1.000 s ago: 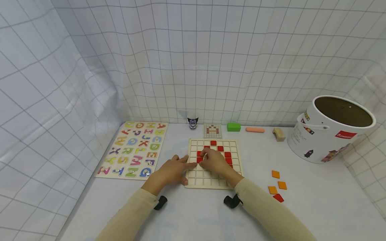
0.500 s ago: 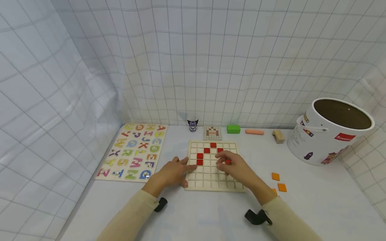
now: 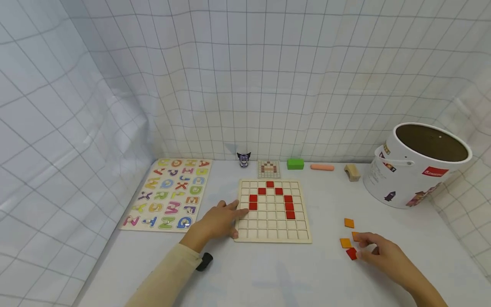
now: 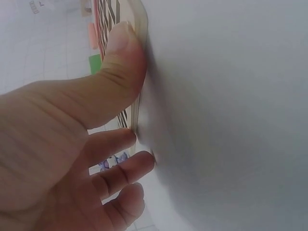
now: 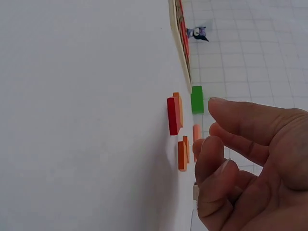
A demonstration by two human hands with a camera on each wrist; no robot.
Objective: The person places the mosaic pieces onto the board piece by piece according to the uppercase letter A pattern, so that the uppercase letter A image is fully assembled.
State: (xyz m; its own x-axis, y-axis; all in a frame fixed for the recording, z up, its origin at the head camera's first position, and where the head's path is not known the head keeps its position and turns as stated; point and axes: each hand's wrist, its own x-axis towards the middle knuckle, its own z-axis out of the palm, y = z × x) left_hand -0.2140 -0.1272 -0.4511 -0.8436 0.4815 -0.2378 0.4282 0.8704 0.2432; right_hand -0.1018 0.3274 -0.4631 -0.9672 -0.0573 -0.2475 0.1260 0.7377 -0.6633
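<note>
The loose red tile (image 3: 350, 254) lay just left of the thumb of the right hand (image 3: 385, 256), its squarish face showing no clear long axis. That nearer hand held nothing, thumb and fingers parted; the left hand (image 3: 218, 219), fingers relaxed, rested on the board's left edge.

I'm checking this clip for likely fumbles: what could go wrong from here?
The right hand is close to the loose red tile and might nudge the orange tile beside it. The left hand touches the edge of the grid board, so a push could shift it.
</note>
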